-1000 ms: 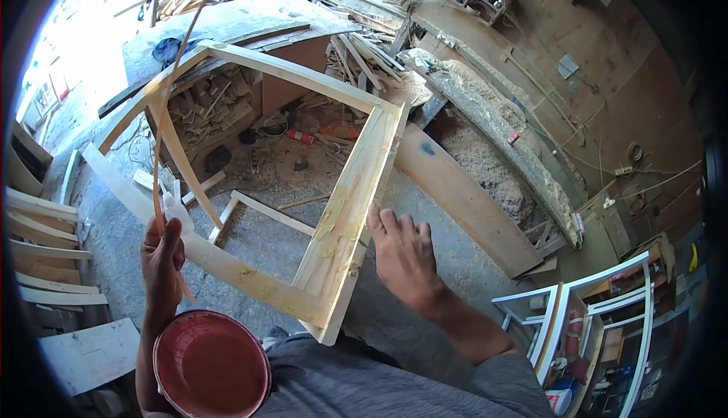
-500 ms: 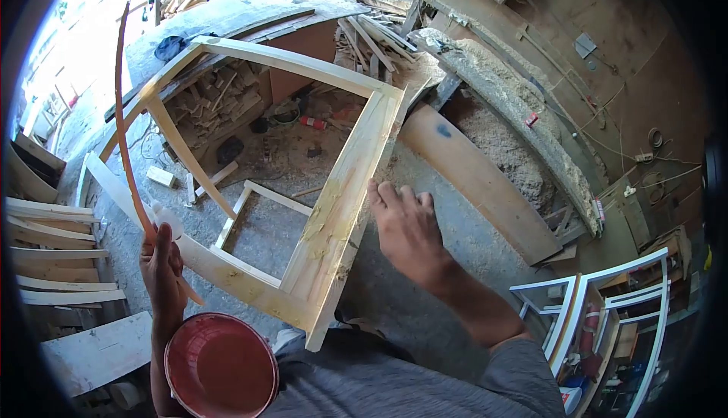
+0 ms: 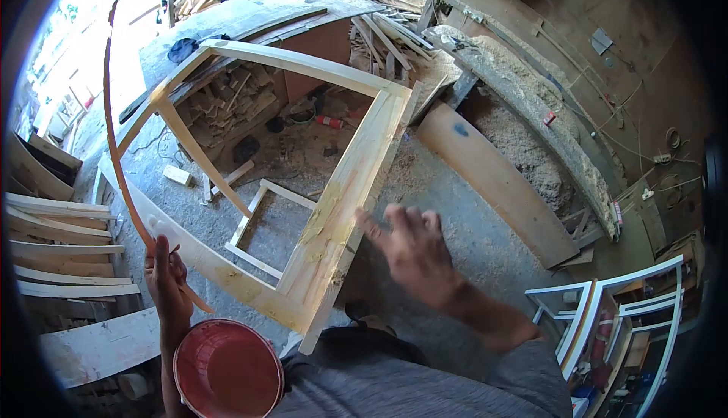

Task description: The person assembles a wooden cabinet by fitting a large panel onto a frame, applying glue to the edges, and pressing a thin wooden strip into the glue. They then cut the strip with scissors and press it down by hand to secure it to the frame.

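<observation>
A pale wooden frame (image 3: 341,183) with yellowish smears along its near board and lower rail fills the middle of the head view. My right hand (image 3: 421,255) is at the outer edge of that board, index finger stretched out to the wood and the other fingers loosely bent. Nothing shows in its grasp, though motion blurs it a little. On the left, my left hand (image 3: 165,270) is closed around a long, thin, curved brown strip (image 3: 114,130) that rises past the frame. Against my left forearm is a red bucket (image 3: 229,369) with reddish-brown contents; how it is supported is hidden.
Curved pale wooden pieces (image 3: 72,247) are stacked at the left. A smaller wooden frame (image 3: 254,259) lies on the floor beyond. To the right are a long board (image 3: 493,183), a sawdust heap (image 3: 523,160) and white-edged frames (image 3: 591,319). Scrap wood (image 3: 220,107) lies behind.
My right index finger has stretched out and the hand has moved down along the board's edge. The strip in my left hand leans slightly further left. The whole view has shifted a little.
</observation>
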Demonstrator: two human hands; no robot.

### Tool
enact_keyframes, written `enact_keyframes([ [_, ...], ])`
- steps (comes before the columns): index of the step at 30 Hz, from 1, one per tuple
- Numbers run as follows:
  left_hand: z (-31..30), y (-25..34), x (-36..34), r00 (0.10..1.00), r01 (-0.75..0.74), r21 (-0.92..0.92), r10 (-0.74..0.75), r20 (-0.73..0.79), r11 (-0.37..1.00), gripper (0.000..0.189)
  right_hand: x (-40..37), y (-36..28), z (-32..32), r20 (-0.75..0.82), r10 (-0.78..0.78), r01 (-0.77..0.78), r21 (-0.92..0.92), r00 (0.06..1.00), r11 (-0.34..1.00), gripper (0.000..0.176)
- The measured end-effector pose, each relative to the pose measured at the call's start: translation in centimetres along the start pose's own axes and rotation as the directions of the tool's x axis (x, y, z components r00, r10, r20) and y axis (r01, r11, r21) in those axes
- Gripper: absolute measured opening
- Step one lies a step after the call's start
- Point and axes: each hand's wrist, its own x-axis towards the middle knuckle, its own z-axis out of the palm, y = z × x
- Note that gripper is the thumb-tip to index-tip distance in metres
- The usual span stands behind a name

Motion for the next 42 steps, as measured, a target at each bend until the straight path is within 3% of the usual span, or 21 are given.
enact_keyframes([
  [3,0.4,0.0,-0.6,1.000,0.004,0.004,-0.004,-0.016,1.000,0.029,1.3,2.3,0.7,-0.022,0.084,-0.083,0.033,0.996,0.996,0.053],
  [7,0.6,0.1,-0.9,0.999,-0.032,0.000,0.032,-0.043,0.999,0.031,0.2,0.5,0.1,-0.004,-0.005,0.006,0.108,1.000,0.994,0.051],
  [11,1.5,0.3,-1.8,0.997,-0.023,0.043,0.026,-0.069,0.999,0.039,2.0,2.7,1.3,-0.050,0.103,-0.101,0.049,0.993,0.994,0.050],
  [16,1.5,0.6,-2.3,0.998,-0.048,0.067,0.050,-0.027,0.997,0.040,1.4,1.0,0.7,-0.042,0.051,-0.044,0.135,0.998,0.990,0.051],
  [19,2.1,0.3,-2.6,0.995,-0.075,0.033,0.077,-0.069,0.997,0.031,2.8,1.9,1.7,-0.035,0.169,-0.166,0.066,0.985,0.984,0.052],
  [22,1.8,0.5,-2.8,0.994,-0.062,0.033,0.065,-0.086,0.998,0.032,1.7,0.4,0.4,-0.087,0.070,-0.062,0.093,0.994,0.994,0.053],
  [25,1.8,1.1,-3.4,0.989,-0.071,0.044,0.076,-0.129,0.997,0.032,-0.4,-0.6,-0.6,-0.044,-0.044,0.052,0.192,0.998,0.980,0.050],
  [26,1.7,1.0,-3.4,0.988,-0.071,0.037,0.076,-0.137,0.997,0.032,-0.3,-0.3,-0.4,0.009,-0.029,0.027,0.167,1.000,0.986,0.050],
  [29,1.4,0.9,-3.9,0.987,-0.052,0.037,0.057,-0.152,0.998,0.031,1.7,2.6,1.3,-0.043,0.097,-0.093,0.093,0.994,0.991,0.049],
  [33,1.4,1.0,-3.9,0.982,-0.072,0.051,0.080,-0.169,0.996,0.031,1.0,1.6,1.1,-0.061,0.013,-0.006,0.110,0.998,0.994,0.048],
  [39,2.6,1.8,-5.1,0.988,-0.059,0.093,0.071,-0.136,0.994,0.033,2.6,3.2,2.2,-0.053,0.125,-0.115,0.161,0.991,0.980,0.052],
  [42,2.7,2.0,-5.0,0.984,-0.073,0.097,0.087,-0.156,0.993,0.034,1.7,2.0,1.7,-0.065,0.048,-0.039,0.140,0.997,0.989,0.051],
])
